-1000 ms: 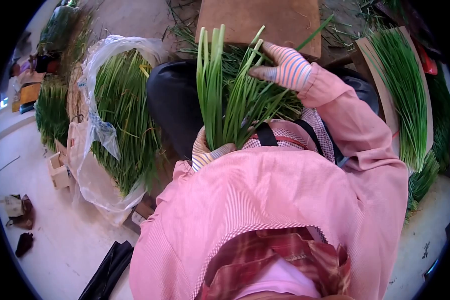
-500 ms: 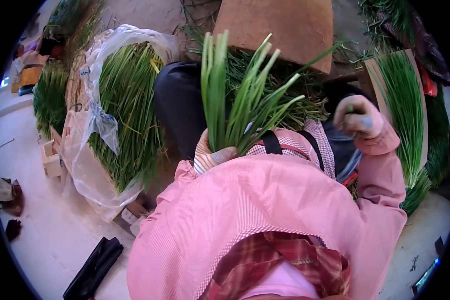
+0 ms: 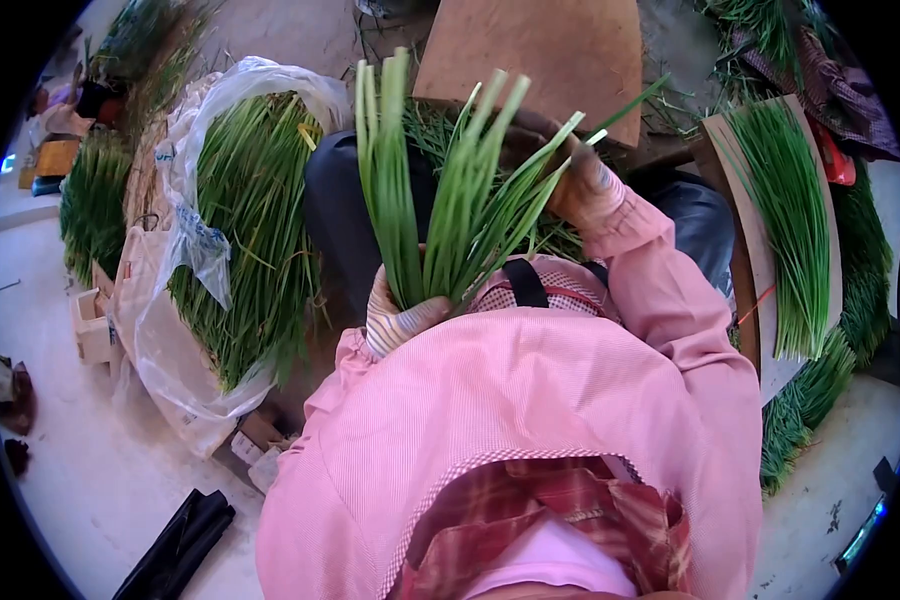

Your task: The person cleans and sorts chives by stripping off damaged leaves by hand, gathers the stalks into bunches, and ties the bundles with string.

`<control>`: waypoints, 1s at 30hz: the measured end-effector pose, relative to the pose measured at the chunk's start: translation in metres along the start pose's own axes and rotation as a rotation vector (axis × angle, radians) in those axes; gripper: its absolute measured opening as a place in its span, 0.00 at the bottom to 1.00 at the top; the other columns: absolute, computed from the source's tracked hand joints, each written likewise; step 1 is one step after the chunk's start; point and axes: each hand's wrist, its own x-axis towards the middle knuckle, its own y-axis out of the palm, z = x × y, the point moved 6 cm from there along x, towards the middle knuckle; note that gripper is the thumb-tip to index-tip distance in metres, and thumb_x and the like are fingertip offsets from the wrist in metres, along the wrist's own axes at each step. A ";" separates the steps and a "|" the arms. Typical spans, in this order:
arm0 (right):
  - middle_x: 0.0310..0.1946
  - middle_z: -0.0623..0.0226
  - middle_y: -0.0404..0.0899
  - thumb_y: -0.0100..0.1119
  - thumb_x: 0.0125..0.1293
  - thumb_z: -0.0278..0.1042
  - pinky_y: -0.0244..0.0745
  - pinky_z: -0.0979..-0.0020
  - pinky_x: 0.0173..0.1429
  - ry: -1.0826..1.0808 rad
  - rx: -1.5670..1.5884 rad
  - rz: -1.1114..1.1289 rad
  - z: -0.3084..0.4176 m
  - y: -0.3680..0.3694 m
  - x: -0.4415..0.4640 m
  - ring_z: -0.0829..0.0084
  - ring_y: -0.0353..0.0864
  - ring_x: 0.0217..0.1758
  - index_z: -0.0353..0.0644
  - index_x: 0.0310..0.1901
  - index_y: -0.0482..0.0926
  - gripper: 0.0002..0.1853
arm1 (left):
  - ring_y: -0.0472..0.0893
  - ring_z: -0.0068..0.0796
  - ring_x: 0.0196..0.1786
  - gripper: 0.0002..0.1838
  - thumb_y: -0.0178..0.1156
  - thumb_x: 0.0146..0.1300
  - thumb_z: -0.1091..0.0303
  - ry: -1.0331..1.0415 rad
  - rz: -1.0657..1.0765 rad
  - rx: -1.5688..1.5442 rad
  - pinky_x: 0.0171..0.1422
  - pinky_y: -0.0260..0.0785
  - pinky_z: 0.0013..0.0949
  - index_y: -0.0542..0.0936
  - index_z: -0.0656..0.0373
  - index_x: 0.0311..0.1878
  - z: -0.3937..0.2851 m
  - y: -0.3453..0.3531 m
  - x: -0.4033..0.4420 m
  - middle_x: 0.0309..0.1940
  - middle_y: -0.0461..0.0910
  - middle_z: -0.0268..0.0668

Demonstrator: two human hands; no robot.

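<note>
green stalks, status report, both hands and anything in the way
Left hand grips green stalks, pale ends outward. Right hand at their right side, contact unclear. Stalks partly hide it; brown board lies beyond.

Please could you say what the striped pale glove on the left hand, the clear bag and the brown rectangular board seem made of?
Striped pale glove: probably matte knitted yarn, from its close fit.
Clear bag: thin, glossy plastic, from its creases and highlights.
Brown rectangular board: perhaps dull wood, looking flat and rigid; cardboard is possible.
</note>
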 end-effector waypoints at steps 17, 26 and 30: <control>0.17 0.73 0.71 0.50 0.62 0.40 0.74 0.60 0.33 0.207 0.604 -0.703 -0.095 -0.085 0.004 0.71 0.72 0.20 0.40 0.41 0.71 0.12 | 0.77 0.24 0.33 0.23 0.62 0.43 0.84 -0.240 -0.159 0.302 0.37 0.73 0.28 0.72 0.62 0.46 -0.006 -0.073 -0.035 0.31 0.78 0.37; 0.14 0.78 0.65 0.61 0.51 0.51 0.62 0.74 0.23 0.285 0.325 -0.449 -0.085 -0.070 0.070 0.79 0.64 0.18 0.47 0.34 0.74 0.17 | 0.76 0.23 0.33 0.24 0.62 0.44 0.83 -0.356 -0.222 0.393 0.38 0.70 0.25 0.70 0.62 0.48 -0.007 -0.088 -0.046 0.31 0.77 0.36; 0.18 0.75 0.70 0.57 0.56 0.45 0.65 0.73 0.25 0.251 0.271 -0.336 -0.062 -0.048 0.072 0.77 0.68 0.21 0.45 0.39 0.74 0.14 | 0.76 0.25 0.35 0.25 0.63 0.44 0.82 -0.334 -0.220 0.335 0.41 0.70 0.26 0.70 0.62 0.48 -0.028 -0.068 -0.032 0.33 0.76 0.37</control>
